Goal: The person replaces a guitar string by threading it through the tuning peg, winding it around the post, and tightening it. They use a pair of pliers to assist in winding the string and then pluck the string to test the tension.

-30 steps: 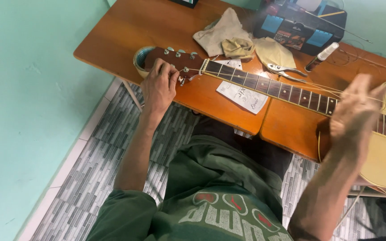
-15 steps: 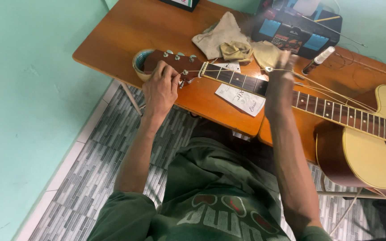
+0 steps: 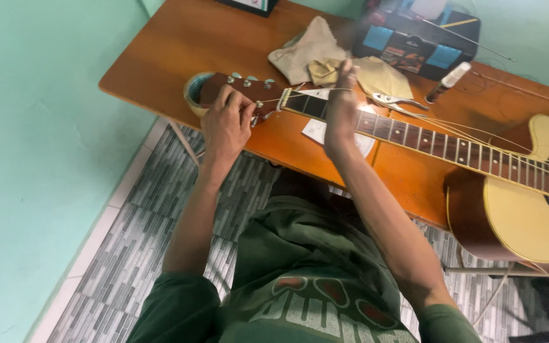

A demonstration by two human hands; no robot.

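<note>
Guitar [image 3: 478, 159], acoustic w/ pale top, is lying flat across an orange-brown wooden table [image 3: 179, 44], long axis running left to right & sloping slightly down toward the right; headstock [image 3: 243, 92] is pointing left, body is hanging off the table's right end. Headstock is resting over a roll of tape [image 3: 193, 92]. Left hand [image 3: 227, 124] is curling over the headstock from the near side, fingers bent & gripping around the tuning pegs. Right hand [image 3: 343, 108] is hovering over the neck near the nut, fingers raised & pinching toward a thin loose string [image 3: 452, 124]; blurred, so can't tell if it's actually clamped on it. Loose strings are fanning out along the fretboard toward the body. Behind the neck: crumpled beige cloths [image 3: 312, 54], pliers [image 3: 395, 100], a marker [image 3: 449, 81], a black & blue case [image 3: 414, 47]. White paper [image 3: 316, 132] is lying under the neck.
</note>
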